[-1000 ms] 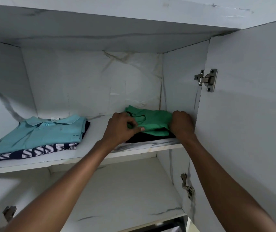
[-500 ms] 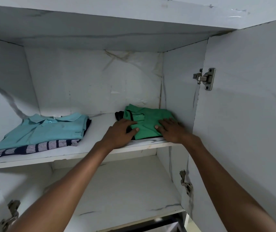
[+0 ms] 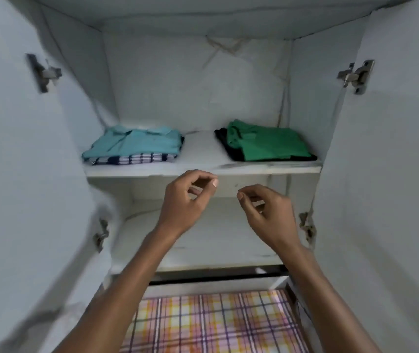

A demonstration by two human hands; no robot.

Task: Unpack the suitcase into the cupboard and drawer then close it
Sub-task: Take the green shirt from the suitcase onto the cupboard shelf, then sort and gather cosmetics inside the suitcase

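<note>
A folded green shirt (image 3: 269, 142) lies on a dark garment (image 3: 231, 151) at the right of the cupboard's upper shelf (image 3: 203, 169). At the shelf's left, a folded light blue polo (image 3: 137, 142) tops a navy striped shirt (image 3: 132, 159). My left hand (image 3: 186, 200) and my right hand (image 3: 267, 212) hover in front of the shelf edge, below the clothes. Both hold nothing, with fingers loosely curled. The suitcase is out of view.
Both white cupboard doors stand open, the left door (image 3: 12, 174) and the right door (image 3: 394, 174), with metal hinges (image 3: 356, 76) on them. The lower shelf (image 3: 203, 240) holds nothing I can see. A plaid checked cloth (image 3: 211, 324) lies below the cupboard.
Both hands have let go of the green shirt and drawn back from the shelf. The camera has pulled back, and both doors and the plaid cloth now show.
</note>
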